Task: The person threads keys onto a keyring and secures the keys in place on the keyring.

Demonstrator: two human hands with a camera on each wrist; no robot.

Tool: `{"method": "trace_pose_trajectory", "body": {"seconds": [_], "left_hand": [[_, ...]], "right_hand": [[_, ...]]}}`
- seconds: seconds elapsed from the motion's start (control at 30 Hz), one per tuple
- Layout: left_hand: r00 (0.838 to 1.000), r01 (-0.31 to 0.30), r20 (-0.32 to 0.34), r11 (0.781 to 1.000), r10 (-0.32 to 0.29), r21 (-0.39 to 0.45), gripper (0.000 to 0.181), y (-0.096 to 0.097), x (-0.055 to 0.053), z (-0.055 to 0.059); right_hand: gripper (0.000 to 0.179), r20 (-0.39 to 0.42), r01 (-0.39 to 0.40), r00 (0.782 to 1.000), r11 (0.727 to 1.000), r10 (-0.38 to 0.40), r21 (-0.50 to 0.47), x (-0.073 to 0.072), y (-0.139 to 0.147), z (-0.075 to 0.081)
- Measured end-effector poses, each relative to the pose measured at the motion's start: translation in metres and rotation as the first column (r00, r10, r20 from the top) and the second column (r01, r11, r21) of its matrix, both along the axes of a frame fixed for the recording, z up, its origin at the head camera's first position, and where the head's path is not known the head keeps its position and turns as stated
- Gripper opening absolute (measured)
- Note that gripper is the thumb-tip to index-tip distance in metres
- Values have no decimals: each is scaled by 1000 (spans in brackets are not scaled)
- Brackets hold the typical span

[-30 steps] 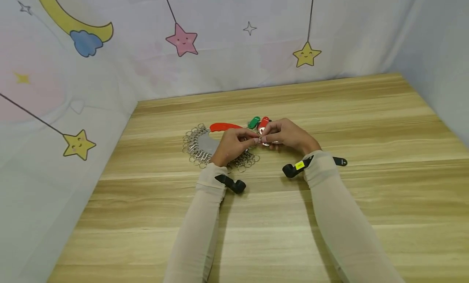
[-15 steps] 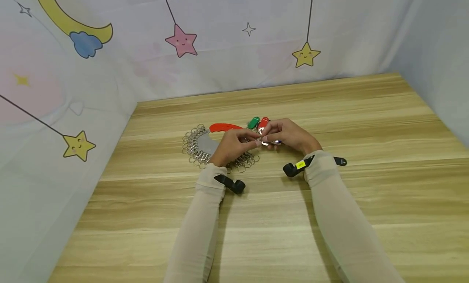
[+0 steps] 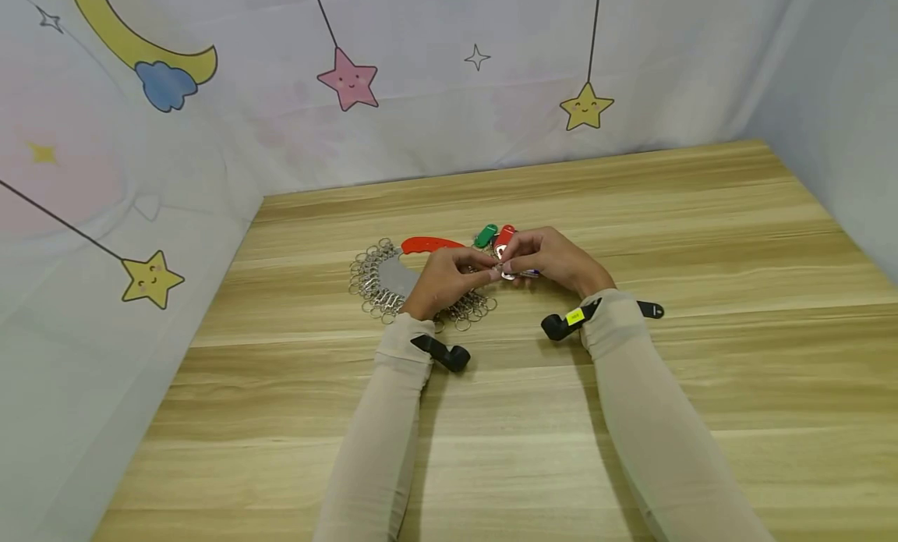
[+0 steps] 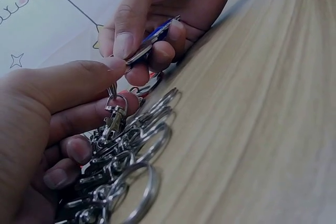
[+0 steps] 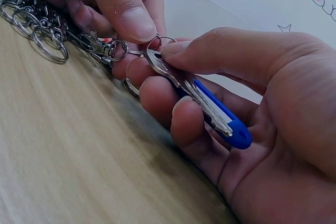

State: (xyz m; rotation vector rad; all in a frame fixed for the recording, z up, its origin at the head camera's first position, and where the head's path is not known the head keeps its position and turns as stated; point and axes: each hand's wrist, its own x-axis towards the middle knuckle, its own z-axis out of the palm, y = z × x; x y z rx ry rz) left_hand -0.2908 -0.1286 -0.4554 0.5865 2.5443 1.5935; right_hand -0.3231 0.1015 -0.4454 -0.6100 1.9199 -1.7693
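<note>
My right hand [image 3: 559,258] holds a silver key [image 5: 209,109] and a blue key tag [image 5: 241,136] in its curled fingers, its thumb at the small ring joining them. My left hand [image 3: 447,277] pinches a split key ring [image 5: 167,39] between thumb and forefinger, and the two hands' fingertips meet there. A metal swivel clasp [image 4: 112,121] hangs below the left thumb. It belongs to a grey key holder plate [image 3: 397,277] with a red handle [image 3: 429,244], fringed with clasps and rings. My left hand covers part of that plate.
A green key tag [image 3: 486,235] and a red key tag [image 3: 505,235] lie just beyond the hands. Several loose-hanging rings [image 4: 144,192] fan out over the wooden table [image 3: 505,433]. A printed curtain [image 3: 435,129] stands along the back edge.
Both hands stay almost in place, fingertips together. Below the right hand, the key and blue tag have turned slightly, with more blue showing than a second ago.
</note>
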Motion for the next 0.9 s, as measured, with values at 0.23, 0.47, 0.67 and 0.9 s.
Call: {"method": "trace_pose_trajectory", "body": {"seconds": [0.23,0.47,0.67,0.9], "left_hand": [[1000,-8,-9,1000,8,-25,18,0,1,0],[1000,12,-7,999,-12,-43,25,0,0,0],[1000,3,-9,998,-3,-57,20,0,0,0],[1000,-2,-9,998,2,-66,20,0,2,1]], "right_hand": [[5,8,-1,1000,1000,1,1,1,0,1],[3,14,23,1000,1000,-23,12,2,-2,2],[4,28,49,998,999,-49,15,4,-3,2],[4,19,45,999,999,-45,25,3,-2,0]]}}
